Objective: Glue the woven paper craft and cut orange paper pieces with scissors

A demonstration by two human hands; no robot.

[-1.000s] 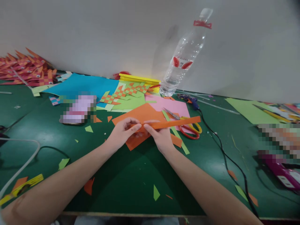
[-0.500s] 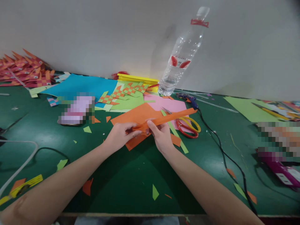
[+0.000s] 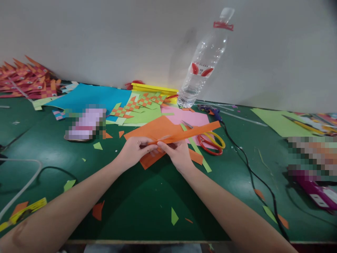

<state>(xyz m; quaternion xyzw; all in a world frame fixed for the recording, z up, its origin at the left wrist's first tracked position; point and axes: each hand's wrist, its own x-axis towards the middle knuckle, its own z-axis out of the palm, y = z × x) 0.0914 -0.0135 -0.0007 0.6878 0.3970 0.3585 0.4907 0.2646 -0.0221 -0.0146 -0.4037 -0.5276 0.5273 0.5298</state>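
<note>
Between both hands is a long orange paper strip point(image 3: 196, 132), its free end pointing up to the right. My left hand point(image 3: 135, 151) pinches the strip's left end. Close beside it, my right hand point(image 3: 179, 154) grips the strip with the thumb on top, the two thumbs nearly meeting. Beneath the hands an orange paper sheet point(image 3: 151, 128) lies on the table. Scissors with red and yellow handles point(image 3: 210, 143) rest just right of my right hand, partly behind the strip, beside a thin green paper strip point(image 3: 196, 149).
A clear bottle point(image 3: 201, 66) stands at the wall. Woven paper fish point(image 3: 146, 100) lie on coloured sheets; more are heaped far left point(image 3: 31, 79). A phone point(image 3: 86, 123) is left, a glue gun point(image 3: 210, 110) with black cord right, a purple power strip point(image 3: 316, 189) at far right.
My right hand has slid a little left along the strip, its thumb now closer to my left thumb. The strip's fold looks flatter between them.
</note>
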